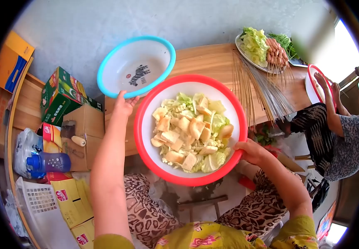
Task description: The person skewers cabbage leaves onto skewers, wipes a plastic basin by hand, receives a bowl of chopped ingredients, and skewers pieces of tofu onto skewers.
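Observation:
My left hand [125, 104] is at the near edge of a white basin with a blue rim [154, 62], its thumb over the rim and its fingers below. That basin is tilted towards me, with a zebra print on its inside and a few specks. My right hand [250, 152] grips the right side of a white basin with a red rim [189, 181], thumb on top of the rim. Inside it lie pale yellow fried tofu pieces [196, 128] over torn cabbage leaves [213, 162]. The red-rimmed basin is above my lap and overlaps the table edge.
On the wooden table [204, 62] lie many thin skewers [262, 91]. A plate of lettuce [256, 47] and sausages [277, 54] stands at the back. At right sits another person [345, 141] by a red-rimmed basin [315, 85]. Boxes [65, 95] and a blue bottle [48, 162] stand left.

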`<control>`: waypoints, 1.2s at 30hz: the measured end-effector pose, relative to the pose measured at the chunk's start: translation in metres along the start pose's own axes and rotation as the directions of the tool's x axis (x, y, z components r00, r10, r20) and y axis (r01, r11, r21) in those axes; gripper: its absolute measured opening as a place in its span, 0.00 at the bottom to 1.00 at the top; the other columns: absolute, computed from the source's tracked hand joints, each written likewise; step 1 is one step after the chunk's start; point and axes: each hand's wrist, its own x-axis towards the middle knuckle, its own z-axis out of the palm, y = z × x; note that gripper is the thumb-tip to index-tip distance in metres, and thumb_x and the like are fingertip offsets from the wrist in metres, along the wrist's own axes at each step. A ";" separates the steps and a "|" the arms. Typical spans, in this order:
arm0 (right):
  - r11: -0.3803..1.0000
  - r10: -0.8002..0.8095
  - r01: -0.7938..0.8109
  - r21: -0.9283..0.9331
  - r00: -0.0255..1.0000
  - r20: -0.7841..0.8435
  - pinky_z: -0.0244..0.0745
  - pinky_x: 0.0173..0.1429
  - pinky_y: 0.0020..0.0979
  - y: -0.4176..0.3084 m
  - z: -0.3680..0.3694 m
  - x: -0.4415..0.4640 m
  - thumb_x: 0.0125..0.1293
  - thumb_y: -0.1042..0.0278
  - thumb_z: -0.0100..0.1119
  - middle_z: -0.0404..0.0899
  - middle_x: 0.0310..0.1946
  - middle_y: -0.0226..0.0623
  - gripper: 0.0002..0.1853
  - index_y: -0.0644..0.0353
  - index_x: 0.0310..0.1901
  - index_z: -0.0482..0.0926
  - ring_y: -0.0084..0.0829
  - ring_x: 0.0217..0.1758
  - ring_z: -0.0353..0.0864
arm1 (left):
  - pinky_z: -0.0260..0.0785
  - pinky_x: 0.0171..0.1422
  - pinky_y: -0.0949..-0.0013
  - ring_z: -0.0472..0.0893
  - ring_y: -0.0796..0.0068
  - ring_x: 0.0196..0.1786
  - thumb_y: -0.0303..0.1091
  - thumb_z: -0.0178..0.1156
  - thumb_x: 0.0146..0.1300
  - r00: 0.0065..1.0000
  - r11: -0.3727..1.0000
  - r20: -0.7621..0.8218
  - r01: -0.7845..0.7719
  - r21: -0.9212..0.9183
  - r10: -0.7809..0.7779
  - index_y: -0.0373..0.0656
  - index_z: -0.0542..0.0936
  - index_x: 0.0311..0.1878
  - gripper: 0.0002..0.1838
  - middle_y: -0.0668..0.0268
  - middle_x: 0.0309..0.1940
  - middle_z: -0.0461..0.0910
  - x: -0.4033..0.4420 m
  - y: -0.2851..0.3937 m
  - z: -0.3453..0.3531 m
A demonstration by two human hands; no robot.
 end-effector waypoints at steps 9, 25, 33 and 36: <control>0.999 -0.030 0.029 0.039 0.999 0.025 0.78 0.34 0.33 -0.006 0.010 -0.010 0.60 0.64 0.55 0.79 0.37 0.41 0.20 0.66 0.51 0.71 0.31 0.31 0.80 | 0.73 0.52 0.57 0.74 0.58 0.53 0.44 0.56 0.64 0.987 0.981 0.017 0.158 0.109 -0.160 0.38 0.52 0.68 0.36 0.52 0.66 0.56 0.006 0.003 -0.018; 0.906 -0.369 0.304 -0.295 0.908 -0.198 0.74 0.39 0.31 -0.005 -0.015 -0.046 0.65 0.51 0.50 0.75 0.46 0.33 0.21 0.58 0.52 0.71 0.30 0.41 0.78 | 0.51 0.61 0.39 0.60 0.63 0.65 0.44 0.59 0.61 1.000 0.869 0.011 0.007 0.495 -0.014 0.53 0.53 0.70 0.38 0.66 0.69 0.56 -0.246 -0.043 -0.051; 0.946 -0.278 0.262 -0.191 0.959 -0.061 0.76 0.38 0.37 0.041 0.053 -0.066 0.64 0.60 0.53 0.79 0.43 0.33 0.17 0.56 0.52 0.73 0.32 0.38 0.80 | 0.65 0.45 0.47 0.69 0.65 0.56 0.36 0.56 0.60 0.992 0.923 0.099 0.036 0.383 -0.080 0.61 0.59 0.61 0.27 0.69 0.57 0.67 -0.260 -0.093 -0.052; 0.948 -0.256 0.229 -0.223 0.962 -0.099 0.75 0.44 0.39 0.037 0.050 -0.049 0.65 0.61 0.52 0.78 0.44 0.34 0.17 0.57 0.53 0.71 0.33 0.40 0.81 | 0.67 0.44 0.46 0.70 0.64 0.54 0.34 0.55 0.60 0.993 0.909 0.081 0.040 0.414 -0.081 0.61 0.59 0.61 0.27 0.68 0.57 0.67 -0.267 -0.093 -0.049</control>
